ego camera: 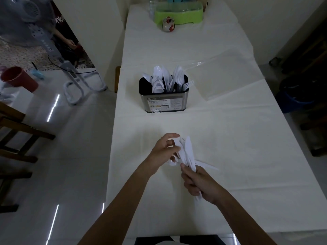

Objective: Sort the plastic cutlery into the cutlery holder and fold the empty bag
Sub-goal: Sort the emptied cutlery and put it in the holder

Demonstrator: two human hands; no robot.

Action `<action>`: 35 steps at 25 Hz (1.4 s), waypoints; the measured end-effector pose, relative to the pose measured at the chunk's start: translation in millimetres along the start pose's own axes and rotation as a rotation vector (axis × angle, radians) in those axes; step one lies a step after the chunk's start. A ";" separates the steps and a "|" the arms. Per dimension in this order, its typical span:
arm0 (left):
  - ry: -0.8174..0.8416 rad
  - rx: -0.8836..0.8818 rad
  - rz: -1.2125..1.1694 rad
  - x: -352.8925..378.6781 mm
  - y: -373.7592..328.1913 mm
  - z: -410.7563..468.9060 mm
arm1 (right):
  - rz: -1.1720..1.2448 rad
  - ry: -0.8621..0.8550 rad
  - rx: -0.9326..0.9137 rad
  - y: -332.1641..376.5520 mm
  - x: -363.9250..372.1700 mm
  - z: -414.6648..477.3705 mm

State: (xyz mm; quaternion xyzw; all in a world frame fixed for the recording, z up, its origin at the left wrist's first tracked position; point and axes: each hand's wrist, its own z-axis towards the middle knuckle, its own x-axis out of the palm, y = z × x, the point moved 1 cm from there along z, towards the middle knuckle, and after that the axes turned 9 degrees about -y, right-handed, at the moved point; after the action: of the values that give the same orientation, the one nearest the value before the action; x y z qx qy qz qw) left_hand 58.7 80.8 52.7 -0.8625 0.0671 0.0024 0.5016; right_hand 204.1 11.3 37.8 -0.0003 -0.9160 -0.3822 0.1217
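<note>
Fingers of the right hand (200, 184) are curled shut around the handles of a bundle of white plastic knives (188, 152); we see the blades fan up and away from the fist, and a short stub of handle shows below the palm. Left hand (165, 149) sits just beside the bundle, fingers half open and bent, thumb and forefinger pinching at the blades near their upper part. We cannot tell how many pieces that pinch takes, since white plastic merges against the white tablecloth (230, 138). One more piece lies flat on the cloth, touching the bundle's right side, faint and hard to trace.

Cutlery holder (163, 96) stands upright further up the table, well apart from both hands. We see spoons (157, 80) packed at its left and a fork (189, 84) leaning out at its right; the middle contents overlap and we cannot sort them by type, nor make out the dividers.

Clear plastic bag (228, 76) lies flat to the right of the holder, its outline only partly readable from glints.

Green tray (178, 13) at the far end is cut off by the frame top.
</note>
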 end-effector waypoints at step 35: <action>0.318 0.231 0.305 18.8 -43.3 13.0 | -0.667 0.397 -0.001 66.3 -38.1 11.1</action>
State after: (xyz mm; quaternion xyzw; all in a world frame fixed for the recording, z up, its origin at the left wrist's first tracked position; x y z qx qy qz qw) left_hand 83.3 111.1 82.3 -0.7687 0.2744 -0.0655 0.5740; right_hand 244.8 69.6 68.2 0.3716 -0.8243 -0.3938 0.1655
